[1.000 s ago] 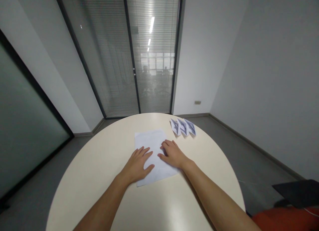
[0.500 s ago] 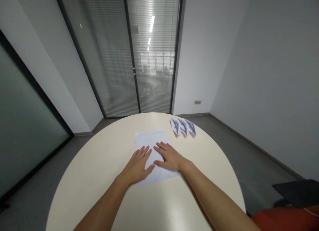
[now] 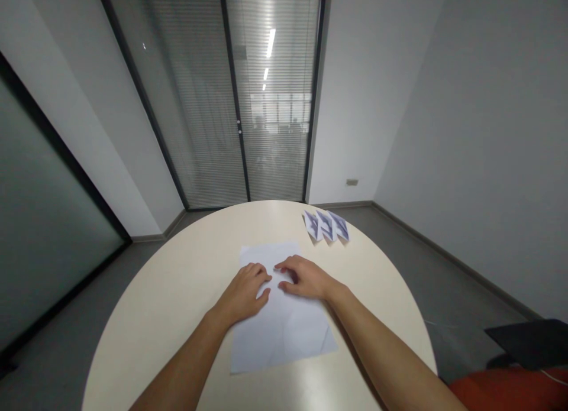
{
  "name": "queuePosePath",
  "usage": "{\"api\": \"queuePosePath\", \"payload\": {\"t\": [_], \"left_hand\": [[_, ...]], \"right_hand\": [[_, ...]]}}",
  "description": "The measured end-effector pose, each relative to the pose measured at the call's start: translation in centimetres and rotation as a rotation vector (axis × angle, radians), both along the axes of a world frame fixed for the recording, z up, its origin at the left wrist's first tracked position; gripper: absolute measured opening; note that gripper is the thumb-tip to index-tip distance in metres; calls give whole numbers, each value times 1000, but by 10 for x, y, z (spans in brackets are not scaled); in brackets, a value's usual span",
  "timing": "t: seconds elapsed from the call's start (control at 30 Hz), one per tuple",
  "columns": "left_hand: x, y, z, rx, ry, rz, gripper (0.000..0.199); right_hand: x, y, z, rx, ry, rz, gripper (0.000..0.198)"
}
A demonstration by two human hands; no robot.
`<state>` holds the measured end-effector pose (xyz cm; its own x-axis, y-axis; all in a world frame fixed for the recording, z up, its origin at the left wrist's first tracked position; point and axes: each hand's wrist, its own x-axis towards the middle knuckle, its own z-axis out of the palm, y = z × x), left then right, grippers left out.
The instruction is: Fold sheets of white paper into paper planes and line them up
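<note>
A white sheet of paper point(image 3: 284, 334) lies flat before me, with faint crease lines near its lower right corner. Over its left side is my left hand point(image 3: 246, 291), palm down, fingers slightly bent and thumb apart. My right hand point(image 3: 306, 278) is above the right side of the sheet, its thumb spread away from the curved fingers and nothing between them. The two hands face each other with a small gap between their fingertips. Whether the right fingertips touch the paper I cannot tell.
Three small folded paper pieces point(image 3: 326, 226) with dark printing stand in a row near the far right edge of the round cream table point(image 3: 177, 293). A red and black object point(image 3: 523, 363) is at the lower right, beyond the table. Glass panels with blinds point(image 3: 275, 151) stand behind.
The paper now reaches closer to me and shows more of its near part. My flat, spread fingers have bent, and the right hand has lifted slightly.
</note>
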<state>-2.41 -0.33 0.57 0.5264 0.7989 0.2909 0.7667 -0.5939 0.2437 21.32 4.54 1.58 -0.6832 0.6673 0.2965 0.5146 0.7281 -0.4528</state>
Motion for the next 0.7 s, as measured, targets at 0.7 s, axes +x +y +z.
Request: {"api": "queuePosePath", "payload": {"t": [0.7], "left_hand": [[-5, 5, -17, -107, 107, 228, 57]], "right_hand": [[4, 3, -6, -21, -145, -97, 52]]}}
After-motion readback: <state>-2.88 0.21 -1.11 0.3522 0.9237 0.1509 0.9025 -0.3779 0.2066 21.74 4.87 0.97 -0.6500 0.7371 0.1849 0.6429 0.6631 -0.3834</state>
